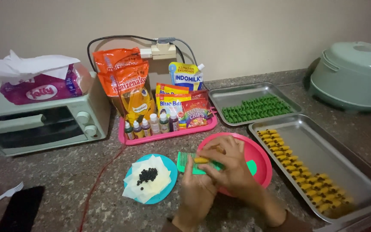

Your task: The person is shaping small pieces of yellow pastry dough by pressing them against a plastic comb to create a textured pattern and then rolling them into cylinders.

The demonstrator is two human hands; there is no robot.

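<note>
We pinch yellow dough piece [201,160] with both hands' fingers [213,155], pressing it onto green comb [190,163], long axis left-right, frame centre.

Speckled stone counter [65,172], beige wall [258,30]

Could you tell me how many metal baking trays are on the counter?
2. One metal tray with green pieces sits behind, beside the pink tray of packets. The other metal tray with yellow pieces lies nearer, right of the pink plate.
</note>
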